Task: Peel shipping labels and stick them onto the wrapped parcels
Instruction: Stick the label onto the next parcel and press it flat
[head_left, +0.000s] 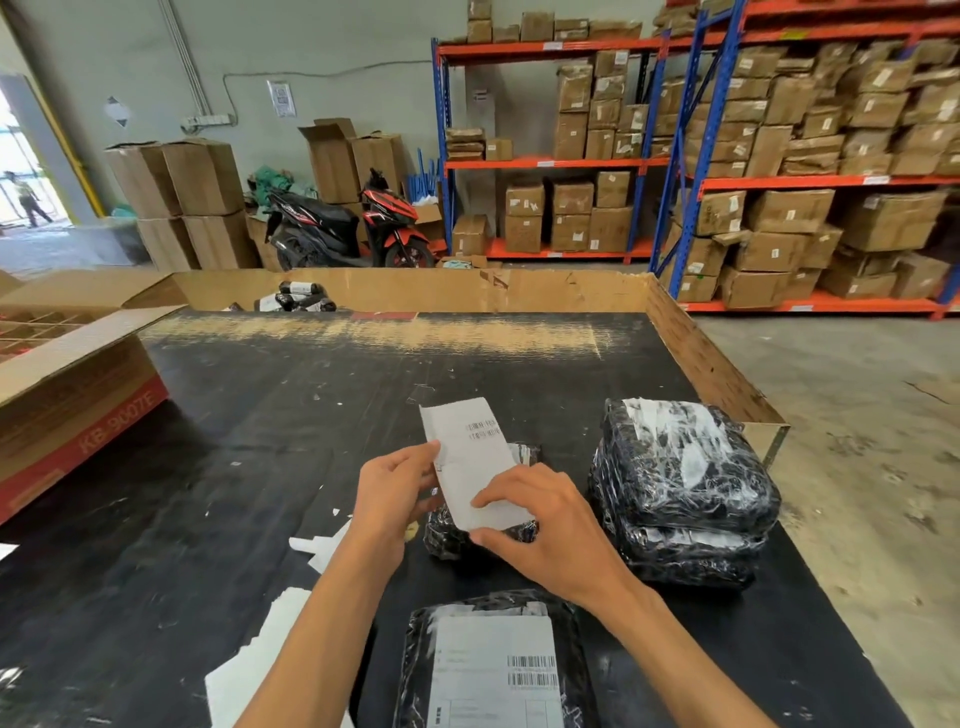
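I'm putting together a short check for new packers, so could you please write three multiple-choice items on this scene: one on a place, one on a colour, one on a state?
1. Where is the stack of parcels?
A. right of the hands
B. inside the carton
C. on the floor

2. What colour is the parcels' wrap?
A. orange
B. black
C. green

3. What is happening with the label?
A. it lies flat on the table
B. both hands hold it
C. it is stuck on a shelf

Answers: 1 A, the stack sits near the table's right edge. 2 B, glossy black film. 3 B, the left hand and right hand pinch it above a small parcel.
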